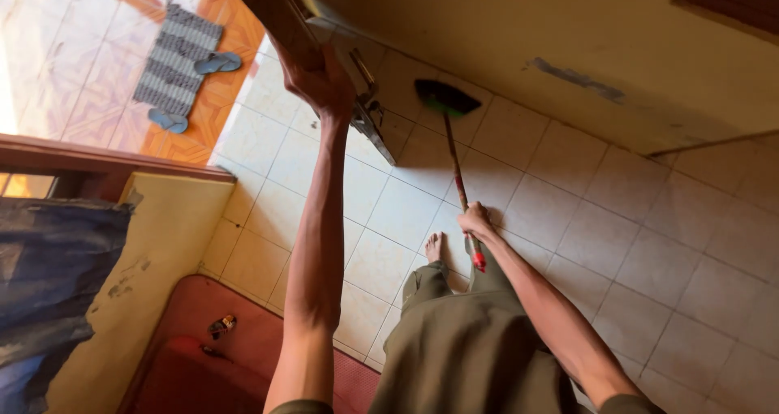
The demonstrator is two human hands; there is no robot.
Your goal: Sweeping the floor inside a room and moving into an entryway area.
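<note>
- Left hand (324, 81): raised with the arm stretched out, fingers closed on the edge of a dark brown wooden door (272, 12) beside its metal latch fitting (369, 110).
- Right hand (475, 219): fingers wrapped around the thin red handle of a broom with a green-and-black brush head (446, 98); the head is set on the pale square floor tiles (568, 203) near the cream wall (503, 33).
- Bare foot (434, 248): planted on the tiles just beside the handle's lower end.
- Grey striped doormat (177, 57) with two blue sandals (217, 62): seen outside on orange tiles.
- Red mat (219, 333): lying at lower left.

Broom (457, 158) right of door (324, 33)
</note>
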